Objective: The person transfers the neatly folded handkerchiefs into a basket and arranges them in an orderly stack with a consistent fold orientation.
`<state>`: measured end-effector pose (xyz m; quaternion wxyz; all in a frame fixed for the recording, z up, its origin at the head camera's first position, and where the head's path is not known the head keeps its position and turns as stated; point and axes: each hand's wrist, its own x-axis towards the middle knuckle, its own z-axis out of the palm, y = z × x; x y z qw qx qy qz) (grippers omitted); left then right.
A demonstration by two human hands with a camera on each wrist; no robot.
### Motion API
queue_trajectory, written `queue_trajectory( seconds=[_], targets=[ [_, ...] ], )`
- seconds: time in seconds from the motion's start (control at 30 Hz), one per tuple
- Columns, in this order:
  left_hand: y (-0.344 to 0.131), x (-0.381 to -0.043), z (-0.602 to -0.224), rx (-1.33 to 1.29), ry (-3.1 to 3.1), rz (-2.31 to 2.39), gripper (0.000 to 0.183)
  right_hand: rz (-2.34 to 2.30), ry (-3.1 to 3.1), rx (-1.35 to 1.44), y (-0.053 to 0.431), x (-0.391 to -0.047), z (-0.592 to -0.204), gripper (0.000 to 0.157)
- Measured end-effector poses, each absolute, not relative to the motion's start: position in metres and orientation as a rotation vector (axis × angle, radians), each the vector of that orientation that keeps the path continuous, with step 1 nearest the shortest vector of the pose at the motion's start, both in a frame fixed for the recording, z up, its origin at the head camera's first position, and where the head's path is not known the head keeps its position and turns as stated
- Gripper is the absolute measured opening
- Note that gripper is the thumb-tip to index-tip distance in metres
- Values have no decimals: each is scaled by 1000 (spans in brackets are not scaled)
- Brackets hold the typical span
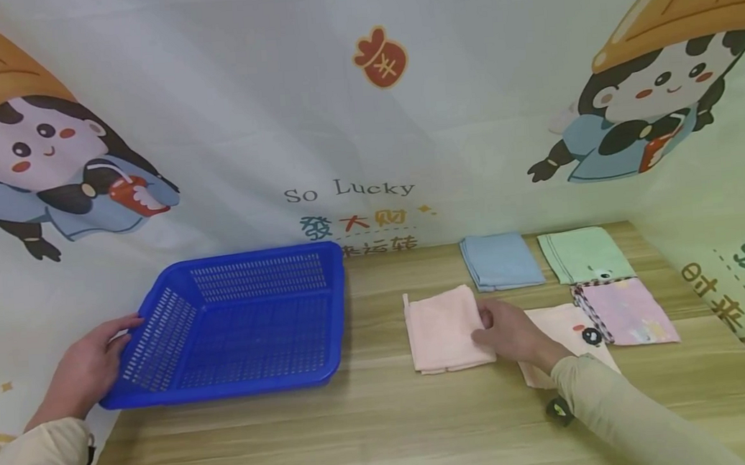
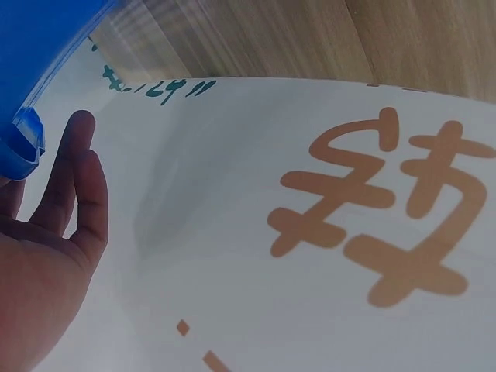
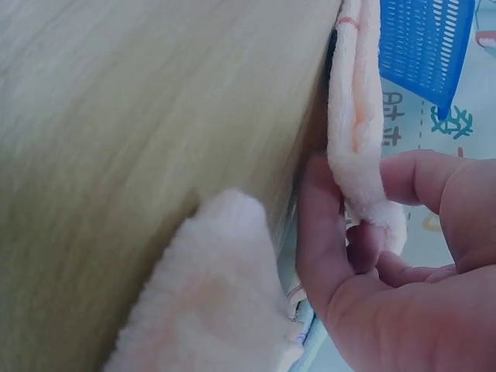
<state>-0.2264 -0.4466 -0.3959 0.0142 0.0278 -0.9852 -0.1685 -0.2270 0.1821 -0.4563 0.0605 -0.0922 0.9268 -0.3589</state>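
Note:
My left hand (image 1: pixel 90 364) is at the left side of a blue plastic basket (image 1: pixel 336 321), pinching its rim; two of its fingers (image 2: pixel 91 194) stick out away from the rim in the left wrist view. With my right hand (image 1: pixel 512 331) I pinch the right edge of a folded pale pink towel (image 1: pixel 447 328). The thumb lies on one face of the fold (image 3: pixel 358 116) and fingers on the other in the right wrist view. Another pale pink towel (image 1: pixel 535 376), with a dark round face patch, lies partly hidden under my right forearm.
Behind on the wooden table (image 1: pixel 283 440) lie a folded blue towel (image 1: pixel 503 261) and a green one (image 1: pixel 584 254). A pink-purple towel (image 1: pixel 637 311) with a checked edge lies at the right. A small dark object (image 1: pixel 559 411) sits by my right sleeve. Printed cloth (image 1: pixel 242 126) surrounds the table.

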Motion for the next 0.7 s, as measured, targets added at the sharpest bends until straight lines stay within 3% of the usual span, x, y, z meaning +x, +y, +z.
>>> queue_trajectory(
  seconds=[0.1,0.23,0.3,0.7],
  targets=[
    [-447,-226,-396,79,-3065,-522,40,-1092,2797,-273,182,-225,-455,13],
    [-446,-226,-396,77,-3064,-514,40,-1122,2759,-247,182,-221,-453,43],
    [-446,-226,-395,87,-3071,-520,41,-1145,2737,-234,182,-220,-453,51],
    [-445,-224,-395,106,-3084,-562,47,-1334,2601,-160,184,-221,-451,48]
  ],
)
